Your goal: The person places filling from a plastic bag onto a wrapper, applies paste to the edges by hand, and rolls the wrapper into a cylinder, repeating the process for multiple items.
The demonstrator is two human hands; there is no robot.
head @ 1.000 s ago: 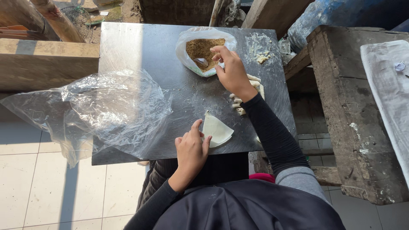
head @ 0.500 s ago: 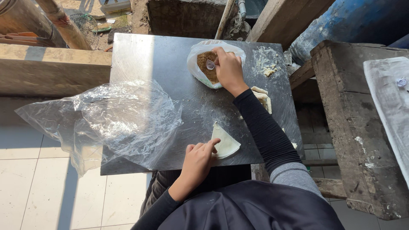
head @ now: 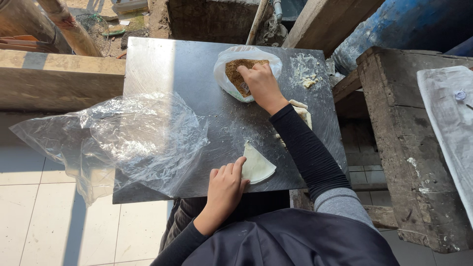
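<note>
Scooping filling for the dough wrapper

Your right hand (head: 260, 81), fingers curled, dips into the brown filling (head: 235, 74) at 12 o'clock — take little; your open left hand (head: 225, 184) pins the wrapper (head: 256, 166) at 6 o'clock on the bench (head: 187, 69).

A large crumpled clear plastic sheet (head: 128, 143) lies over the left part of the grey metal tabletop (head: 172, 69) and hangs past its left edge above pale floor tiles (head: 39, 216). To the right stands a worn wooden bench (head: 409, 148) with a white plastic sheet (head: 451, 123) lying on it, and a blue barrel (head: 404, 24) sits behind it.
</note>
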